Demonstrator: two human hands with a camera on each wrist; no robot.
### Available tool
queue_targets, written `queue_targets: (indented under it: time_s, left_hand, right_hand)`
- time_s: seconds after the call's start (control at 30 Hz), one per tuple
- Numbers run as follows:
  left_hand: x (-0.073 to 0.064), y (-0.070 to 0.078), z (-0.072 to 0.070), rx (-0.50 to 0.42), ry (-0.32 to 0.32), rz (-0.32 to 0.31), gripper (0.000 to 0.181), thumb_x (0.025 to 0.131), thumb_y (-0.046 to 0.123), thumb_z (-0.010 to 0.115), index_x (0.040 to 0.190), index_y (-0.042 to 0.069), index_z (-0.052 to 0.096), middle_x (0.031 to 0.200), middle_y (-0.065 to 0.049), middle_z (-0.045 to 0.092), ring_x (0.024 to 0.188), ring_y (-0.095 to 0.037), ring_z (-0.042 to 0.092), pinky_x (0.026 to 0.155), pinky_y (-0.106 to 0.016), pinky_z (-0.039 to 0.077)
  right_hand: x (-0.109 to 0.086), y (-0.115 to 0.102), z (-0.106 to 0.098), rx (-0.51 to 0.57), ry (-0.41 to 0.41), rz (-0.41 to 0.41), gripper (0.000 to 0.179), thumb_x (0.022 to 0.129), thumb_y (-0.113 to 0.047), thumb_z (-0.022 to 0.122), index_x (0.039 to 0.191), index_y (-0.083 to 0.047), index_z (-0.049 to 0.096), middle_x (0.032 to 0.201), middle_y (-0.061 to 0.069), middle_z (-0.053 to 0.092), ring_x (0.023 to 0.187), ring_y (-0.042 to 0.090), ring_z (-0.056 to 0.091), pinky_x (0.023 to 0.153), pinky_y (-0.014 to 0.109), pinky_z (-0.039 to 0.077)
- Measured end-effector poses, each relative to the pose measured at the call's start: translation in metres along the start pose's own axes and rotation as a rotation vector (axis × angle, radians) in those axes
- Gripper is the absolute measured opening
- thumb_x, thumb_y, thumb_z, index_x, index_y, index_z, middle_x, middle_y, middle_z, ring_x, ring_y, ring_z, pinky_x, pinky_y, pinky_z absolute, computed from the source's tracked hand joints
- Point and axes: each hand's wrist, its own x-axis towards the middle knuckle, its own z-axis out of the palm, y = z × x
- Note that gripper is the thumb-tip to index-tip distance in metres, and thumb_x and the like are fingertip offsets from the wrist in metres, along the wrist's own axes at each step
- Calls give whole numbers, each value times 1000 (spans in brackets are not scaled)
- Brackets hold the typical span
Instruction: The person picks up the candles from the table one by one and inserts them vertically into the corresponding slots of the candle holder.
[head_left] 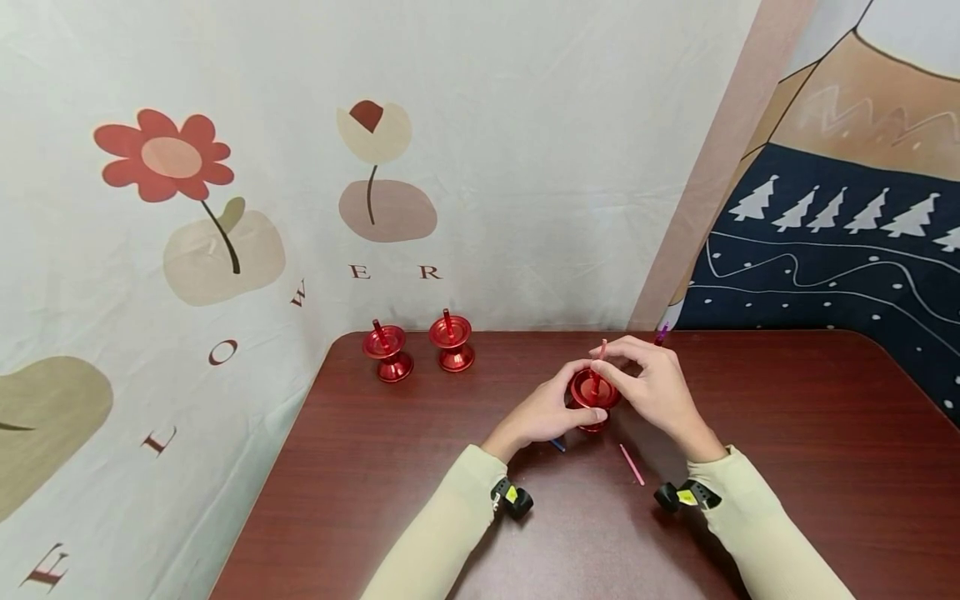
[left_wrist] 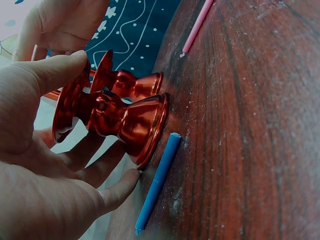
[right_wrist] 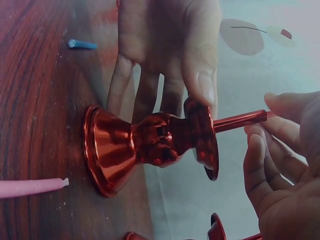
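A shiny red metal candle holder [head_left: 595, 389] with a wide dish and an upright tube stands on the table between both hands. My left hand [head_left: 553, 410] grips its dish, thumb [left_wrist: 62, 70] on the near rim and the other fingers reaching around the far side. At the top of the tube, my right hand [head_left: 651, 385] pinches a thin reddish candle [head_left: 603, 348] between thumb and fingertips; its lower end meets the tube mouth [right_wrist: 265, 115]. A blue candle [left_wrist: 157, 185] lies beside the holder's base, and a pink candle [head_left: 632, 465] lies nearer me.
Two more red holders [head_left: 452, 342] stand at the back left of the brown table [head_left: 352, 467]. Another red holder [left_wrist: 142, 86] is behind the gripped one, and a purple candle [head_left: 662, 333] rises behind my right hand. Printed cloth [head_left: 540, 167] hangs along the table's back edge.
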Motion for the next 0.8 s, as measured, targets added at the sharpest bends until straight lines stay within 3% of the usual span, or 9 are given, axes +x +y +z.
queue_targets:
  time_s: [0.23, 0.8]
  left_hand:
    - [0, -1, 0, -17, -5, 11, 82, 97, 38, 84, 166, 24, 43, 144, -5, 69, 127, -12, 65, 110, -35, 49]
    - [1, -2, 1, -14, 4, 13, 82, 96, 36, 85, 166, 24, 44, 144, -7, 69, 127, -14, 65, 110, -36, 48]
  right_hand:
    - [0, -9, -5, 62, 35, 96, 21, 96, -1, 84, 115, -8, 84, 103, 4, 81, 78, 9, 69, 68, 15, 53]
    - [1, -12, -3, 39, 57, 0, 17, 97, 4, 81, 107, -9, 83, 99, 10, 79, 82, 9, 65, 74, 13, 52]
